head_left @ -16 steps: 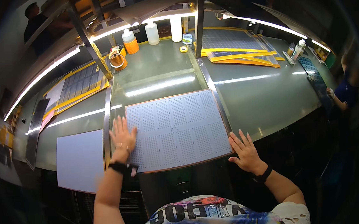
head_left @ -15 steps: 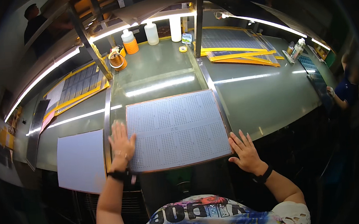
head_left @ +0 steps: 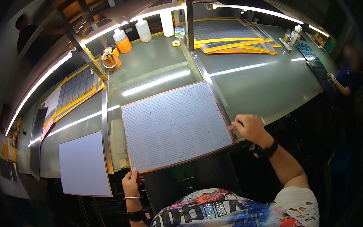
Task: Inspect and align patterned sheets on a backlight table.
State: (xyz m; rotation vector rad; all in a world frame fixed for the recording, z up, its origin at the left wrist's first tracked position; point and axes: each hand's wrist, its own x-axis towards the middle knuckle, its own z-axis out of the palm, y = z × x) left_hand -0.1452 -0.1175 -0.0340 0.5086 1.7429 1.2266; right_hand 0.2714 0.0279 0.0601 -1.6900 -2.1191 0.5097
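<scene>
A pale grey-blue panel with rows of small dark dots and a thin copper-coloured edge lies slightly turned on the glass-topped bench. My left hand is closed at its near left corner, thumb over the edge and the other fingers underneath. Just off the panel's right edge is my right hand, its fingers curled in; the fingertips are slightly blurred, and what they hold, if anything, is hidden. To the left, a plain pale sheet with a copper-coloured edge overhangs the bench front.
At the back stand an orange-filled bottle, a white bottle and tape rolls. Yellow-edged films lie right, more films left. Metal strips divide the glass. A co-worker's gloved hand is far right.
My left hand has gone from lying flat beside the panel's left edge to its near left corner and closed there. My right hand has risen slightly and curled its fingers.
</scene>
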